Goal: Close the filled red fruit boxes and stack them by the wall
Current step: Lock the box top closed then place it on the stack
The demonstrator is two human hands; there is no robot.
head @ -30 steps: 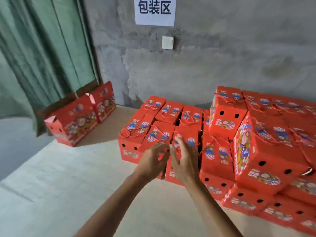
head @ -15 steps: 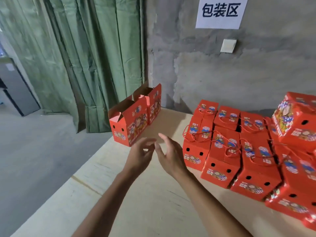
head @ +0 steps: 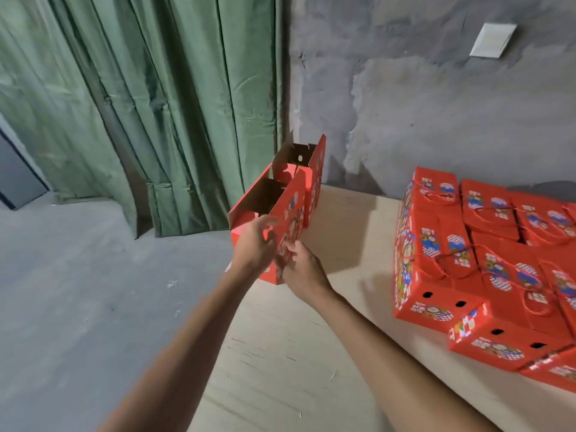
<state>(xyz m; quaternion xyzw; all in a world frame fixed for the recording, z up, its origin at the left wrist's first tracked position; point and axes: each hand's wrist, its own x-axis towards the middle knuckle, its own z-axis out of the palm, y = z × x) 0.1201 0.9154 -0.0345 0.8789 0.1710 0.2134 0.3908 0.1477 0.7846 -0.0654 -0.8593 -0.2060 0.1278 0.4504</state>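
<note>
Red closed boxes (head: 486, 260) crowd the plywood table (head: 280, 369) beside the hands (head: 280, 257).

Both my arms are bare from the bottom of the frame to the wrists, no sleeve edge showing. My left hand (head: 254, 244) and my right hand (head: 304, 271) have no gloves. I spot no watch, band or ring on either, though the left fingers (head: 265, 224) are motion-blurred, so a thin ring there could go unseen. Forearms are slim and long in the wide-angle view, stretched toward the lower edge. Nails look short, as far as the blur lets me tell.
</note>
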